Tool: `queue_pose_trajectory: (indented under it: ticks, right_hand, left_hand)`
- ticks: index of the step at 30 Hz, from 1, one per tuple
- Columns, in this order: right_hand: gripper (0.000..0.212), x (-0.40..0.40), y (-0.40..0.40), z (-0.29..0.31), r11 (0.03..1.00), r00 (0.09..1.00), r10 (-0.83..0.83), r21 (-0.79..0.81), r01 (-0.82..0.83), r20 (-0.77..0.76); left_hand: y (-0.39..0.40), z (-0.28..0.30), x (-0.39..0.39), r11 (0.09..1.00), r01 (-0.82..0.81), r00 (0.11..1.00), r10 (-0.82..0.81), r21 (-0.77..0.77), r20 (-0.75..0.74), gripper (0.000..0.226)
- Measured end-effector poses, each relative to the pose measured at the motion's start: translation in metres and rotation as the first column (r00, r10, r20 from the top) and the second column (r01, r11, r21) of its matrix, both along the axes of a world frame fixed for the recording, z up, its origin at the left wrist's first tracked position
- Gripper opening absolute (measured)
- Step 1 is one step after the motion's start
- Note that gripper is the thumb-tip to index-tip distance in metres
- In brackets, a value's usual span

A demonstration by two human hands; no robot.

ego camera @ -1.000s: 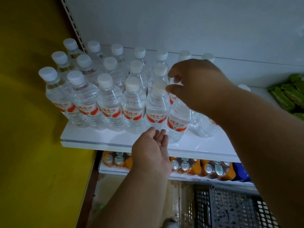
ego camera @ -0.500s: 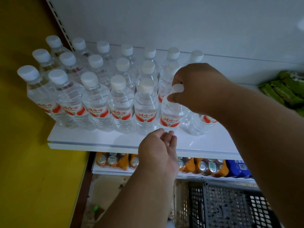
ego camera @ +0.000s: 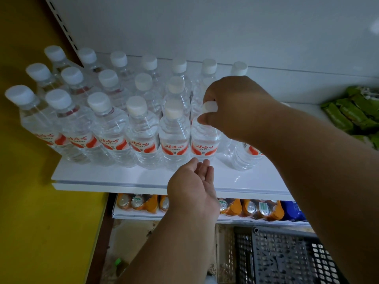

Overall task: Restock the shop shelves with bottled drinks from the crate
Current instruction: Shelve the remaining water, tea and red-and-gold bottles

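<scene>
Three rows of clear water bottles (ego camera: 102, 128) with white caps and red-orange labels stand on the white shelf (ego camera: 127, 179), filling it out to the left of both hands. The left hand (ego camera: 192, 183) hovers over the shelf's front edge, palm turned up, fingers straight and close together, holding nothing; its fingertips come just short of the base of the front-row bottle (ego camera: 205, 140). Above it, the right hand (ego camera: 235, 107) pinches that bottle's white cap (ego camera: 211, 106) between thumb and curled fingers, the bottle standing upright at the right end of the front row. Below the hands, orange cans (ego camera: 252, 208) line a lower shelf, and lower right sits the dark plastic crate (ego camera: 287, 259). Far right of the right hand lie green packets (ego camera: 352, 113).
</scene>
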State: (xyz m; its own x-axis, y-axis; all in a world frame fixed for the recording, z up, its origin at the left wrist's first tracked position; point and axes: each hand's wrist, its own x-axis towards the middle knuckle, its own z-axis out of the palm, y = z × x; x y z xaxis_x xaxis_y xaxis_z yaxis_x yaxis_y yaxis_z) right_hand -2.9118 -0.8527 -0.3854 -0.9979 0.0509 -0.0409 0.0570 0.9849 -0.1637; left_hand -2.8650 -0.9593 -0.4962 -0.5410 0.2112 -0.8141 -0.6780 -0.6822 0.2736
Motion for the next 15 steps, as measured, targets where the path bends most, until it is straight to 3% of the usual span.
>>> queue_pose_trajectory:
  ticks: [15]
  right_hand:
    - [0.038,-0.0027,-0.0016,-0.0061,0.999,0.999,-0.031,-0.018,0.031,-0.008]
  left_hand:
    - [0.0000,0.0006,-0.0029,1.000,-0.002,1.000,0.002,-0.026,0.005,0.006]
